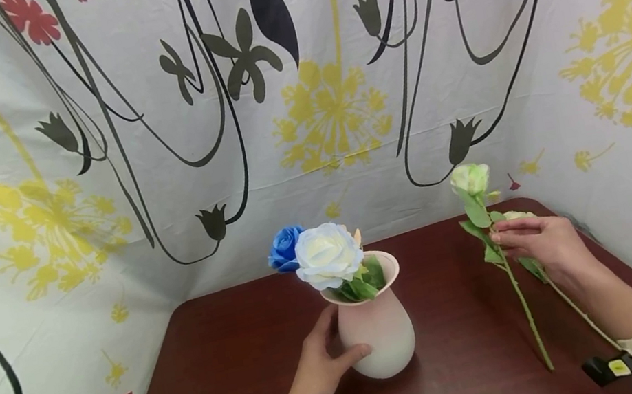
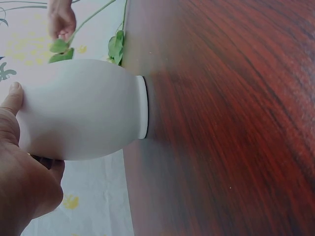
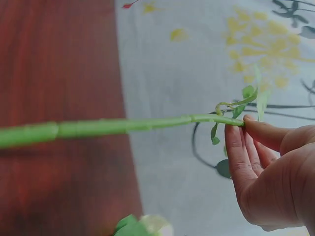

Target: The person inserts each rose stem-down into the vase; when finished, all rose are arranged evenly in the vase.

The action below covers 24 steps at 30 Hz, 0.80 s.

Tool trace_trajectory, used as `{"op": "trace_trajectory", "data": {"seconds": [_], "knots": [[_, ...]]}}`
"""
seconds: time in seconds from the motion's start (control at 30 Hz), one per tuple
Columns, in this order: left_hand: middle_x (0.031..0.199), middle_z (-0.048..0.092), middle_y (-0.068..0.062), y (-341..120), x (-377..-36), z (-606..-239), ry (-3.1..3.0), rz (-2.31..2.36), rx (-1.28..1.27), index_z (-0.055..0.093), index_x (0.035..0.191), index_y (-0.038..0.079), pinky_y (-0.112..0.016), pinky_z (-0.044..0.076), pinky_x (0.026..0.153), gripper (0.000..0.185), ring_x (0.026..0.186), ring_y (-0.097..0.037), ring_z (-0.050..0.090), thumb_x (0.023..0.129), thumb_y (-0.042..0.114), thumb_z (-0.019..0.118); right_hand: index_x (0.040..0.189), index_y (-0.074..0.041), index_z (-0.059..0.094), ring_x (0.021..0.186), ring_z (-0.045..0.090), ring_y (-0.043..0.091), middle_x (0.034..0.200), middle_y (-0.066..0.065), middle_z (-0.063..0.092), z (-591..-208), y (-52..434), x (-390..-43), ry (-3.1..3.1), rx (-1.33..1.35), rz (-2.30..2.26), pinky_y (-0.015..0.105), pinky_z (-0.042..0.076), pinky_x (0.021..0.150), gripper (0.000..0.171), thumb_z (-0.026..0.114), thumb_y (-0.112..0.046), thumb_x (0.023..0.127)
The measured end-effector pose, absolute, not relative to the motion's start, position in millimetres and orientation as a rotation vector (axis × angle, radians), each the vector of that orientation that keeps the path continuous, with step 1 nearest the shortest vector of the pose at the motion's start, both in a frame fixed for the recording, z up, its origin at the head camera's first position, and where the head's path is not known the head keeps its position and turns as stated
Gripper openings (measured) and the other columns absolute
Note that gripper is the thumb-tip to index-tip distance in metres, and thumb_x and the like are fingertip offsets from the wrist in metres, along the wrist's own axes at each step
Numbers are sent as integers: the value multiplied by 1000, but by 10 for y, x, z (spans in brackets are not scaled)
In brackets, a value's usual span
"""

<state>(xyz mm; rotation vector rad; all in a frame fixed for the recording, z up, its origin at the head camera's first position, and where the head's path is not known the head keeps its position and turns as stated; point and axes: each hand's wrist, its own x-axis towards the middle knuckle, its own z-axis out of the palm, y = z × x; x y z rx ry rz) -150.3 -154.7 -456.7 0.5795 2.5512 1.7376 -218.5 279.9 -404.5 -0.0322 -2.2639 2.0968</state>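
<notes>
A pale pink vase [image 1: 380,339] stands on the dark red table [image 1: 238,370], with a blue rose [image 1: 285,247] and a white rose [image 1: 328,255] in it. My left hand [image 1: 332,351] grips the vase's side, thumb on the front; the left wrist view shows the vase [image 2: 83,110] against my palm [image 2: 22,172]. To the right, my right hand [image 1: 502,242] pinches the green stem [image 1: 522,302] of a pale green rose [image 1: 470,179], held upright just above the table. In the right wrist view, thumb and fingers [image 3: 243,123] pinch the stem [image 3: 98,128].
Another pale flower [image 1: 518,215] lies on the table under my right hand, its stem [image 1: 583,316] running toward me. Cloth printed with flowers [image 1: 327,111] walls the table at the back and both sides. A black wrist device [image 1: 610,368] sits on my right sleeve.
</notes>
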Motion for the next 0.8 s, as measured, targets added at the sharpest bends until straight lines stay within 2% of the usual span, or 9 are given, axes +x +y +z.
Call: {"op": "trace_trajectory", "data": {"seconds": [0.1, 0.2, 0.43, 0.63, 0.8], "knots": [[152, 57, 5, -1546, -1500, -4566, 2553, 1739, 579, 47, 156, 25, -49, 46, 115, 73, 138, -18, 55, 94, 39, 84, 103, -10, 82, 82, 77, 9, 93, -7, 79, -3924, 2777, -2160, -2076, 42, 2269, 27, 63, 73, 8, 78, -7, 98], [152, 57, 4, -1546, -1497, -4567, 2555, 1739, 581, 47, 156, 25, -49, 46, 115, 73, 138, -18, 55, 94, 39, 84, 99, -12, 82, 82, 77, 10, 93, -4, 80, -3818, 2748, -2141, -1886, 127, 2409, 27, 63, 73, 17, 73, 2, 99], [152, 57, 4, -1545, -1497, -4572, 2552, 1747, 588, 47, 156, 24, -49, 46, 115, 74, 138, -18, 55, 94, 39, 84, 96, -3, 79, 82, 77, 14, 92, 4, 78, -3590, 2672, -2138, -1438, 229, 2648, 30, 64, 72, 27, 60, 14, 101], [153, 57, 5, -1544, -1501, -4567, 2551, 1753, 588, 47, 157, 24, -48, 45, 115, 75, 139, -18, 54, 93, 38, 85, 96, 5, 76, 80, 78, 24, 92, 13, 77, -3369, 2627, -2148, -1080, 235, 2834, 35, 65, 71, 24, 56, 17, 101], [153, 56, 5, -1544, -1502, -4567, 2539, 1757, 584, 47, 157, 25, -48, 45, 115, 74, 140, -18, 54, 94, 38, 84, 101, 5, 73, 84, 76, 28, 96, 17, 76, -3199, 2616, -2138, -850, 193, 2955, 39, 65, 73, 21, 55, 16, 102]]}}
